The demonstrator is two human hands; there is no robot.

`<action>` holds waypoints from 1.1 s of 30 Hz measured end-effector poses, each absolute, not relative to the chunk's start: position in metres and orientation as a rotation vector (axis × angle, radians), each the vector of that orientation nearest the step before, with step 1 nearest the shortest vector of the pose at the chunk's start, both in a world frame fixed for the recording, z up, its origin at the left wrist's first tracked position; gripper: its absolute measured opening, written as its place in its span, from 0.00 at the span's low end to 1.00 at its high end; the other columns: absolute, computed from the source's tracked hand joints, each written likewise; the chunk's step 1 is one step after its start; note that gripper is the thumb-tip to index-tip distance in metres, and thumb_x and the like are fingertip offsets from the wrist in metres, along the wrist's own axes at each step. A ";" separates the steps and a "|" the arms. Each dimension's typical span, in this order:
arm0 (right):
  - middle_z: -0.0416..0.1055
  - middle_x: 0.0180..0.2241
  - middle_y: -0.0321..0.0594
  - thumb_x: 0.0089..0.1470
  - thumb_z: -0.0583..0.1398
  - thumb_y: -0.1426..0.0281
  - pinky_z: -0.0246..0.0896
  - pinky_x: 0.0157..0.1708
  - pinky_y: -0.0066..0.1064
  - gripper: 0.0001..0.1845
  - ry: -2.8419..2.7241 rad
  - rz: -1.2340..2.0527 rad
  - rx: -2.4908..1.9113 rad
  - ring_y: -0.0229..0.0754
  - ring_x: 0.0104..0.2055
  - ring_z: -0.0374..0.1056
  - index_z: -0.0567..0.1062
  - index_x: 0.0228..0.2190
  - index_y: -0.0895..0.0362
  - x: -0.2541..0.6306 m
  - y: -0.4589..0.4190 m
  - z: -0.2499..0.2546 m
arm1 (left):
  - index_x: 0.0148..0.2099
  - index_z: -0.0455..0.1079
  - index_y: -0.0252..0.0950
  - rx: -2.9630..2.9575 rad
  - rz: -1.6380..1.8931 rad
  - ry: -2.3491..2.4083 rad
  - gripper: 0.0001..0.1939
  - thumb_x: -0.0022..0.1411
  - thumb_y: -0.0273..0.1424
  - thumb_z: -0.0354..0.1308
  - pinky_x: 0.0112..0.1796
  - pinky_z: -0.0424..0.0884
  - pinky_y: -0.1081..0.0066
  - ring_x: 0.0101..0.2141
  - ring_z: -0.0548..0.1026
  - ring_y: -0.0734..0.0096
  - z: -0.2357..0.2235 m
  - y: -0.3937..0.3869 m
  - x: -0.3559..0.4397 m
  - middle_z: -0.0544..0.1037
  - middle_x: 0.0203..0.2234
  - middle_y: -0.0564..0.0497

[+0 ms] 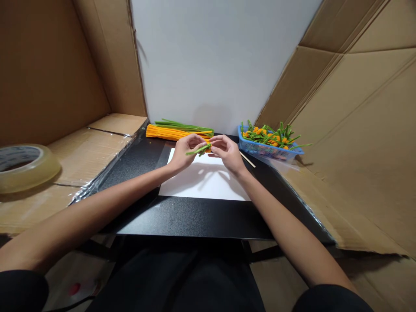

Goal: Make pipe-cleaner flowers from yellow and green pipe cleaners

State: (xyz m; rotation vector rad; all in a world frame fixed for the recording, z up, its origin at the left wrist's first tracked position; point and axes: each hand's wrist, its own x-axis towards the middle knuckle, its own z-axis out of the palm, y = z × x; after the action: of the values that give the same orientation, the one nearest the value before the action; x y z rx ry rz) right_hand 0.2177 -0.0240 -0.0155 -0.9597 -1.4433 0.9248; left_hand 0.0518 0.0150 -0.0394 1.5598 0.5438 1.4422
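Black sleeves (pixel 22 290) sit nearest us, short of the table's (pixel 143 216) near edge. Our left hand (pixel 188 151) and right hand (pixel 225 151) both pinch one green-and-orange pipe-cleaner piece (pixel 204 149) over the white sheet (pixel 208 182), toward the far edge. Blue basket (pixel 269 150) of similar pieces: far-right corner. Looks like the twist/shape step. Next move likely needs left steadying the green stem, right fingertips snugging the orange end.

A speckled black tabletop (pixel 195 219) carries a rectangular white paper sheet (pixel 204 190); behind the sheet lie bundled fuzzy orange stems (pixel 162 132) and long fuzzy green stems (pixel 186 127), right of it a thin pale stick (pixel 248 160) and a blue plastic mesh basket (pixel 266 150).
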 end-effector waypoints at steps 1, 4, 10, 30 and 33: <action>0.76 0.35 0.37 0.45 0.70 0.63 0.76 0.37 0.36 0.16 -1.471 0.914 -0.946 0.42 0.39 0.73 0.77 0.37 0.53 0.217 -0.025 -0.014 | 0.34 0.73 0.34 1.575 1.448 0.553 0.17 0.54 0.42 0.72 0.28 0.72 0.71 0.25 0.75 0.73 -0.039 0.016 0.051 0.79 0.27 0.48; 0.76 0.37 0.39 0.45 0.71 0.60 0.76 0.36 0.35 0.18 -1.523 0.927 -0.931 0.42 0.38 0.74 0.79 0.37 0.53 0.217 -0.026 -0.012 | 0.34 0.73 0.34 1.611 1.464 0.585 0.18 0.53 0.42 0.73 0.29 0.74 0.71 0.27 0.77 0.72 -0.039 0.018 0.050 0.80 0.29 0.47; 0.76 0.32 0.37 0.39 0.74 0.54 0.75 0.40 0.37 0.22 -1.387 0.985 -0.918 0.40 0.35 0.74 0.80 0.33 0.54 0.221 -0.020 -0.015 | 0.37 0.74 0.34 1.753 1.319 0.533 0.18 0.57 0.45 0.68 0.30 0.77 0.70 0.29 0.79 0.68 -0.028 0.022 0.042 0.81 0.31 0.45; 0.78 0.33 0.36 0.39 0.75 0.58 0.74 0.45 0.39 0.20 -1.449 1.147 -0.848 0.40 0.36 0.74 0.79 0.32 0.56 0.227 -0.011 -0.027 | 0.42 0.82 0.42 2.801 1.154 0.324 0.09 0.68 0.36 0.60 0.38 0.74 0.73 0.36 0.81 0.70 -0.007 0.025 0.015 0.84 0.37 0.48; 0.78 0.32 0.37 0.37 0.75 0.55 0.75 0.44 0.39 0.23 -1.433 1.131 -0.868 0.40 0.35 0.75 0.78 0.30 0.56 0.227 -0.010 -0.028 | 0.44 0.82 0.41 2.748 1.040 0.299 0.12 0.70 0.35 0.57 0.36 0.74 0.73 0.36 0.81 0.70 -0.003 0.027 0.014 0.84 0.38 0.47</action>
State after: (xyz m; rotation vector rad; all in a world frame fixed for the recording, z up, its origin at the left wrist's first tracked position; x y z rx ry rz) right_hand 0.2270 -0.0103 -0.0277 -0.8681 -1.4331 1.1312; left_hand 0.0139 0.0272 -0.0035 2.7481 0.2987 1.0404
